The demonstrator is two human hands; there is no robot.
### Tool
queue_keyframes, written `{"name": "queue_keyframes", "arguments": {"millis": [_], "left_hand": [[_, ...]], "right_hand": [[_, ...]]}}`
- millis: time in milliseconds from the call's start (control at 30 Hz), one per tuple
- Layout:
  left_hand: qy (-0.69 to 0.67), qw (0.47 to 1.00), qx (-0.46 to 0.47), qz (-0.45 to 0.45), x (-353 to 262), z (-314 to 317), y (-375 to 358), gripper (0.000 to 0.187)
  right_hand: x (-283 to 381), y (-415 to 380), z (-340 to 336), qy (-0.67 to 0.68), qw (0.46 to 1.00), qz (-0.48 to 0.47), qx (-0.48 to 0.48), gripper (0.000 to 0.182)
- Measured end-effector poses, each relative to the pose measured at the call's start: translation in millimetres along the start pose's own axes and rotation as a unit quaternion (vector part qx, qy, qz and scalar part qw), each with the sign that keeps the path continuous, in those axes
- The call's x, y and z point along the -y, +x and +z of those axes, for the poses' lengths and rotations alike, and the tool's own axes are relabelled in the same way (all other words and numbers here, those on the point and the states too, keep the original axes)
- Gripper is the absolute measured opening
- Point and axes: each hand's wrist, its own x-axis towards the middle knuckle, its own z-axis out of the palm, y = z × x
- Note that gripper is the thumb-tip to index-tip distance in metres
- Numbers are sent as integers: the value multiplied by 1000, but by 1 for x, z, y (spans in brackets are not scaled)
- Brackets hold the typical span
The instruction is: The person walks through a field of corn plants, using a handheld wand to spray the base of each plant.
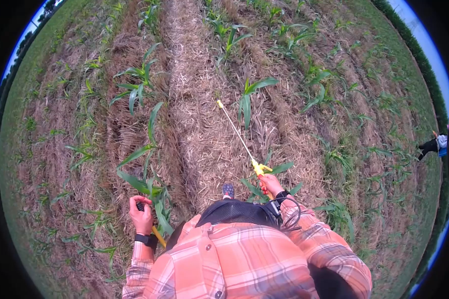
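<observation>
My right hand (271, 185) is closed around the red and yellow handle of a sprayer wand (236, 130). The thin wand slants forward and left, its yellow nozzle (220, 104) over the straw-covered ground and left of a young corn plant (246, 97). To the left of my body, my left hand (141, 215) is wrapped round a black grip (140, 205). A yellow bar (159, 237), apparently a pump lever, shows beside that wrist; its link to the grip is hidden. Corn leaves (162, 214) hang close to the left hand.
Rows of young corn (139, 82) with weeds between them run ahead on both sides. Dry straw (194, 124) covers the soil. My shoe (228, 190) shows below the wand. Another person (432, 145) is at the far right edge. A dark cable (298, 214) loops by my right wrist.
</observation>
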Motion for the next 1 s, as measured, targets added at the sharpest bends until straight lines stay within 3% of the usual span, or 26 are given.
{"name": "queue_keyframes", "arguments": {"millis": [233,400,500,567,700,933,1000], "left_hand": [[-8,1000,2,-27,-12,8,51,16],[-22,998,11,-56,-16,16,110,13],[-12,1000,16,20,-9,21,161,12],[-34,999,7,1,-10,16,185,12],[-30,999,-5,-11,0,3,223,13],[-17,1000,6,-10,-1,5,269,14],[-13,1000,17,-14,-6,9,283,15]], "right_hand": [[48,33,-35,79,990,-55,-99,19],[80,51,-22,82,986,-54,-138,21],[99,74,0,81,986,-50,-137,22],[116,84,19,41,990,-41,-132,23],[153,105,70,-27,995,-15,-92,21],[197,131,144,-180,981,22,67,22],[210,134,158,-170,980,35,99,23]]}}
